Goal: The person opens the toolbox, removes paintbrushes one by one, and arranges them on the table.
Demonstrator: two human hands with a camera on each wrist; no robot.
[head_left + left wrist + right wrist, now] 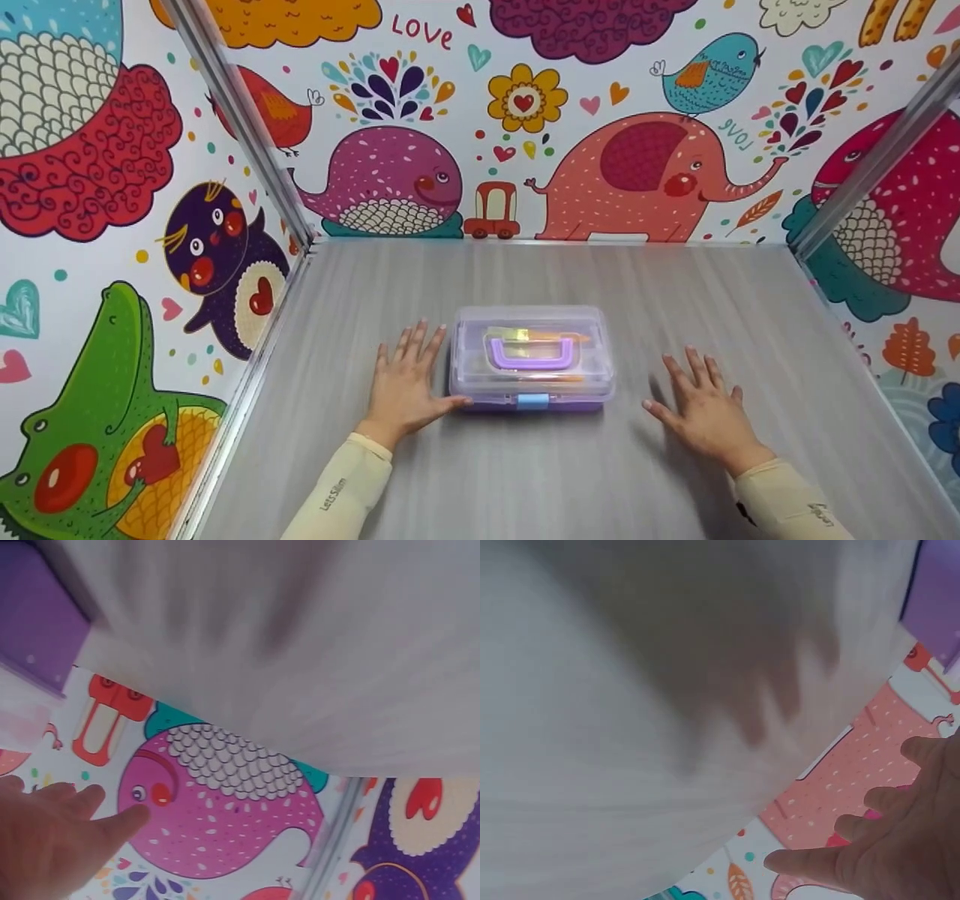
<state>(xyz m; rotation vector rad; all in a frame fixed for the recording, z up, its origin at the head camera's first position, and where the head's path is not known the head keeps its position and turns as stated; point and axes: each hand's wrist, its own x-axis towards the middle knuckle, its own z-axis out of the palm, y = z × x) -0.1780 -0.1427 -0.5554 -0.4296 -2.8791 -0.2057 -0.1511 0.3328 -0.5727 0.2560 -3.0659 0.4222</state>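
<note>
A clear-lidded plastic box with a purple base, a purple handle and a light blue latch stands closed on the table. Through its lid show yellow and orange things, too blurred to name. My left hand is spread just left of the box, its thumb by the box's front left corner; whether it touches cannot be told. To the right, apart from the box, my right hand is held with fingers spread and holds nothing. Both wrist views show the box's purple side upside down at the edge.
The grey wood-grain table is bounded by printed panels with cartoon animals, such as an elephant at the back. Metal posts stand at the corners, and a metal rail runs along the left edge.
</note>
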